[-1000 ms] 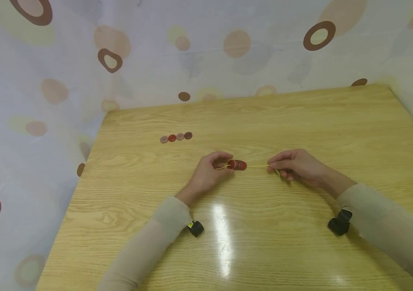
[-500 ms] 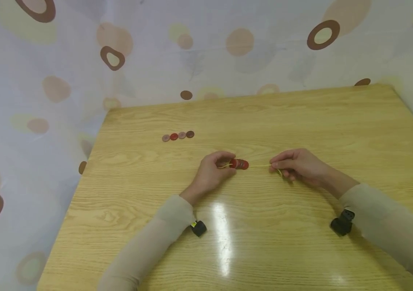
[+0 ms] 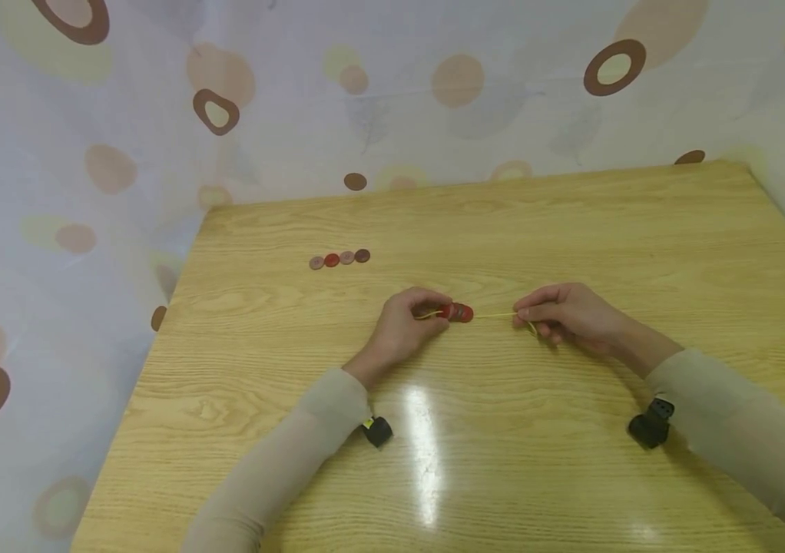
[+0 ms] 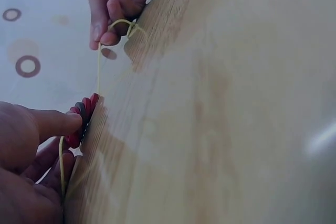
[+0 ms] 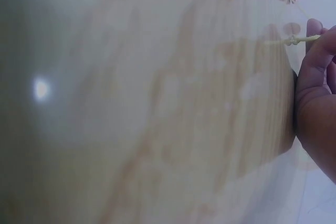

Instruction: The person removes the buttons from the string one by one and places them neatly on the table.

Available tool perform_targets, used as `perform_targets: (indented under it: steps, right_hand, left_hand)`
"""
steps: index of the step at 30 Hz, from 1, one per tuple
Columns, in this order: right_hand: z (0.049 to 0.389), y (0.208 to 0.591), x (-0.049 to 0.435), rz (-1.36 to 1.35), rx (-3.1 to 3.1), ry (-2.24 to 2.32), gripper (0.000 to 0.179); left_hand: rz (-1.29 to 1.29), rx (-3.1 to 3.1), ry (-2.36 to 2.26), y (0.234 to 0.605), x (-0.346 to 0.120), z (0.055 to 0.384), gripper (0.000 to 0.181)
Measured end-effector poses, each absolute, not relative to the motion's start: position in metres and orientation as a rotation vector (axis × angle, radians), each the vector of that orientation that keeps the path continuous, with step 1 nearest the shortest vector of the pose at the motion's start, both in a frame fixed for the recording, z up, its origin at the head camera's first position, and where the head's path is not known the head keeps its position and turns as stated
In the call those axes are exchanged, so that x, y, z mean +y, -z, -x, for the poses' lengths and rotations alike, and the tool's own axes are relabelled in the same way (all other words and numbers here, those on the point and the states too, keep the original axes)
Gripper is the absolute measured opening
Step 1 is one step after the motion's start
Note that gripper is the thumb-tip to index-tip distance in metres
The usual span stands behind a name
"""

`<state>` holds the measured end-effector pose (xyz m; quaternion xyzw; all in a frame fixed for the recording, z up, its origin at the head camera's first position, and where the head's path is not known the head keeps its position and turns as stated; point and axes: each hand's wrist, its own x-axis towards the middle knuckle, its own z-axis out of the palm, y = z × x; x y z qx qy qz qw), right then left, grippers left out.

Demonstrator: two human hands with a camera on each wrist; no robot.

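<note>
Several red and dark buttons [image 3: 460,312] are threaded in a stack on a yellow string [image 3: 495,316]. My left hand [image 3: 408,322] grips the left end of the stack between thumb and fingers; in the left wrist view the thumb presses on the buttons [image 4: 90,104]. A loose tail of string trails inside that hand. To the right, my right hand [image 3: 568,315] pinches the string, which runs straight between the stack and the fingertips. In the left wrist view a knot [image 4: 132,27] shows in the string just past the right fingers.
Farther back on the wooden table [image 3: 572,230] lies a row of several buttons [image 3: 339,259], pinkish, red and brown. A patterned cloth [image 3: 399,100] hangs behind and to the left of the table. A black wrist camera [image 3: 650,424] sits at the right sleeve.
The left fingers have moved slightly right, covering more of the stack's left end. The right hand keeps its pinch on the string. The whole view has shifted a little.
</note>
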<state>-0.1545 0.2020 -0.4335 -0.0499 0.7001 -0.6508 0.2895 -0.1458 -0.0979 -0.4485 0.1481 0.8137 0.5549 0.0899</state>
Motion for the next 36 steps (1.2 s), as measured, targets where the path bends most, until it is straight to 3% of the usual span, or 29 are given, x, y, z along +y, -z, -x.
perform_targets:
  steps: [36]
  right_hand:
    - [0.154, 0.435, 0.203, 0.143, 1.839, 1.774, 0.023]
  left_hand:
    - [-0.421, 2.353, -1.663, 0.437, -0.102, 0.144, 0.025]
